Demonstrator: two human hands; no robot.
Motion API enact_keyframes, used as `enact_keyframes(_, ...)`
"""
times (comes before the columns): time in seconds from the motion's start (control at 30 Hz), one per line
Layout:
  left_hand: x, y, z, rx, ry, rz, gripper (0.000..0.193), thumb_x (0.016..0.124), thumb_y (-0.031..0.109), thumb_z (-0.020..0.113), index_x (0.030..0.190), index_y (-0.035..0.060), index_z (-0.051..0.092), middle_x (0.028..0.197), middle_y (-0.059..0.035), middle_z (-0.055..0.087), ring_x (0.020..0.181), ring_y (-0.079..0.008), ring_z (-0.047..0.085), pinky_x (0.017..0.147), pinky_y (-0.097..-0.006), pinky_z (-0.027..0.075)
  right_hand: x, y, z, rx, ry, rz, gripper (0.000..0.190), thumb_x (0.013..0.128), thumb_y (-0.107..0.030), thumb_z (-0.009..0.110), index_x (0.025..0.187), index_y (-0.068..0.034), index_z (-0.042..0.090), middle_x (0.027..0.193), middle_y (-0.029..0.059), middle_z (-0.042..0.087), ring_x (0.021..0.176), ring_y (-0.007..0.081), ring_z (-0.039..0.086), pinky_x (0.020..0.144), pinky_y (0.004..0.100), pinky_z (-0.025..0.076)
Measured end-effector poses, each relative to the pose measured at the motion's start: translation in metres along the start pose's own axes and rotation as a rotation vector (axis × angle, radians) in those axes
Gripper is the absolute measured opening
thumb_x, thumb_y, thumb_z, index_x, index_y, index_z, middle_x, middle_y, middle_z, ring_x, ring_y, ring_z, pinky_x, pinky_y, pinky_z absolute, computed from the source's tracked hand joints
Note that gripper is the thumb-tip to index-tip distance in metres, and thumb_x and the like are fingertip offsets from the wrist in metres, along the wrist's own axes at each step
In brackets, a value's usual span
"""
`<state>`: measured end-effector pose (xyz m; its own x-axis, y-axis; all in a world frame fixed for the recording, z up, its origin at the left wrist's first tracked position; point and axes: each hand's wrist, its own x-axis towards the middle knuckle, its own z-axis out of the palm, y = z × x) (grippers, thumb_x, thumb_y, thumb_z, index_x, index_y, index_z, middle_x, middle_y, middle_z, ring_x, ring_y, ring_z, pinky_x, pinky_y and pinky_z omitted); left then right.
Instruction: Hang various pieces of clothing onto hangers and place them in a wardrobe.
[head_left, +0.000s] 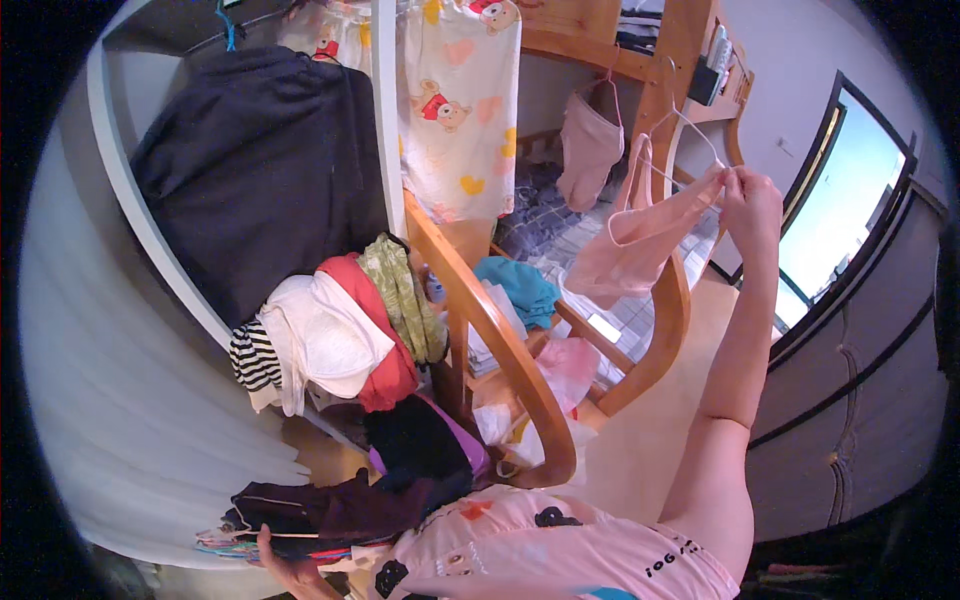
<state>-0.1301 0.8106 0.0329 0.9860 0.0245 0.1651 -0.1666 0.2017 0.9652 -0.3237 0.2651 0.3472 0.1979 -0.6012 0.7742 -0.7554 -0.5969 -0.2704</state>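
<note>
My right hand (748, 202) is raised at the right, its fingers pinching the strap of a pale pink camisole-like top (637, 247). A white wire hanger (694, 131) hangs from the wooden bunk frame, touching the top near my fingers. At the lower left my left hand (281, 562) holds a bundle of thin clothes hangers (240, 541), seen edge-on, with dark garments (322, 510) lying over them. Left of the pink top, a smaller pink garment (589, 146) hangs on a pink hanger.
A wooden ladder rail (495, 322) curves up before me. Clothes, including a white bra (330, 337) and a red garment (379, 330), drape over a rack bar. A dark garment (262, 180) and a bear-print cloth (461, 112) hang behind. A teal cloth (517, 289) lies on the wooden frame.
</note>
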Motion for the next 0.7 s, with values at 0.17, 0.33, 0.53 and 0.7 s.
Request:
enact_keyframes(0.17, -0.015, 0.004, -0.003, -0.023, 0.131, -0.072, 0.085, 0.068, 0.064, 0.056, 0.124, 0.0022, 0.037, 0.117, -0.0247, 0.040, 0.104, -0.0336, 0.046, 0.089, -0.0440, 0.040, -0.002, 0.000, 0.008, 0.013, 0.090, -0.031, 0.026, 0.081, -0.019, 0.047, 0.074, 0.002, 0.061, 0.072, 0.0191, 0.059, 0.071, 0.0361, 0.057, 0.068, 0.0426, 0.044)
enact_keyframes(0.33, -0.016, -0.003, -0.016, -0.052, 0.099, -0.001, 0.071, 0.067, 0.053, 0.064, 0.118, 0.0061, 0.045, 0.113, -0.0155, 0.049, 0.095, -0.0283, 0.053, 0.086, -0.0411, 0.044, 0.020, 0.002, 0.051, -0.167, 0.069, 0.052, 0.030, 0.080, -0.027, 0.049, 0.078, 0.000, 0.062, 0.082, 0.0210, 0.060, 0.076, 0.0366, 0.059, 0.071, 0.0426, 0.046)
enact_keyframes(0.53, -0.021, -0.003, -0.017, 0.201, -0.009, 0.547, 0.069, 0.069, 0.050, 0.063, 0.118, 0.0052, 0.044, 0.112, -0.0165, 0.049, 0.095, -0.0272, 0.053, 0.085, -0.0391, 0.044, 0.073, -0.012, 0.104, -0.178, 0.050, 0.073, 0.022, 0.078, -0.020, 0.051, 0.080, -0.002, 0.063, 0.086, 0.0184, 0.062, 0.081, 0.0331, 0.061, 0.070, 0.0412, 0.049)
enact_keyframes(0.7, -0.021, 0.013, -0.017, -0.175, 0.186, -0.143, 0.077, 0.067, 0.057, 0.062, 0.120, 0.0046, 0.042, 0.111, -0.0185, 0.048, 0.098, -0.0295, 0.051, 0.086, -0.0430, 0.043, 0.104, -0.018, 0.143, -0.147, -0.009, 0.139, 0.020, 0.080, -0.016, 0.049, 0.086, -0.003, 0.063, 0.090, 0.0172, 0.062, 0.088, 0.0324, 0.060, 0.073, 0.0402, 0.049)
